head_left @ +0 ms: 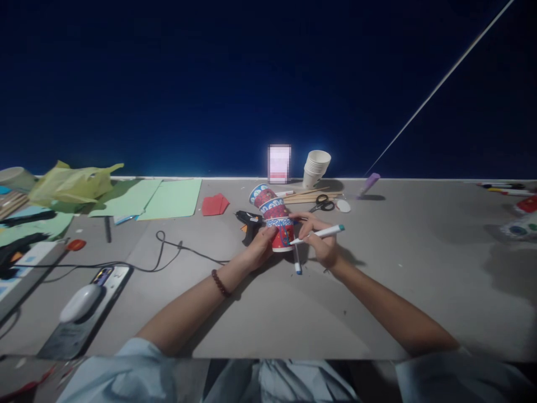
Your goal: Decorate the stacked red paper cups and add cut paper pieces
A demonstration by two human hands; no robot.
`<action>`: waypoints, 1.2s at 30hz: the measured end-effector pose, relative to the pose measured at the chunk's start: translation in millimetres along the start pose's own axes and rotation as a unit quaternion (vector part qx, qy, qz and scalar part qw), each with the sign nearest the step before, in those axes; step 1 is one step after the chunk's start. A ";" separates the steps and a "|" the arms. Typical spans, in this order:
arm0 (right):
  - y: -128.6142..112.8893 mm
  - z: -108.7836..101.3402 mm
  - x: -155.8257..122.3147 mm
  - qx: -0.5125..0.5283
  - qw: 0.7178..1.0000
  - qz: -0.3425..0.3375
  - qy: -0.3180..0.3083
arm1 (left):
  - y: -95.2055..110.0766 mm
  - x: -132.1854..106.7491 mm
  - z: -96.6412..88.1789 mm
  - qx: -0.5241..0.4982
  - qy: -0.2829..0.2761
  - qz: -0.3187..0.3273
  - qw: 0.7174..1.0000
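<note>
There are 2 hands (260,245), 3 patterned cups (274,208), 1 bracelet (218,283), 1 yellow bag (69,186) and 1 power strip (45,254).

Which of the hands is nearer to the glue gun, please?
Left: the left hand is close beside the glue gun; the right hand is farther off, beyond the red cups.

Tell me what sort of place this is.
Most likely a craft workspace: patterned cups, a black glue gun and scissors are all together at one grey table.
</note>
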State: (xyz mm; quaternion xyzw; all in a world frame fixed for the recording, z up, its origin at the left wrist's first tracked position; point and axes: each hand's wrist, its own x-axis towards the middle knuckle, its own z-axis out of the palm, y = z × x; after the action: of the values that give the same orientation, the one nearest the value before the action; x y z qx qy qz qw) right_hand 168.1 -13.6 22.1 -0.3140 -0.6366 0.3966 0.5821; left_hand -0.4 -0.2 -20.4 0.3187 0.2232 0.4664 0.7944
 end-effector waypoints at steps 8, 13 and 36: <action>3.8 -1.1 -0.4 0.033 0.999 0.013 0.012 | -1.7 1.2 -2.4 0.000 0.013 -0.007 1.000; 4.3 0.1 -1.5 0.014 0.998 0.010 0.057 | -1.5 1.2 0.2 -0.007 0.003 0.010 1.000; 1.7 1.2 -2.1 -0.004 0.998 0.028 0.065 | 1.0 -1.0 2.6 0.014 0.000 0.001 1.000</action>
State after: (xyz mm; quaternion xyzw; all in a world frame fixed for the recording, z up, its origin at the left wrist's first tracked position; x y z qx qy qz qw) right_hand 167.1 -14.7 19.6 -0.3588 -0.5901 0.3892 0.6096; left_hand 0.2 -1.5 -17.9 0.3297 0.2296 0.4641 0.7894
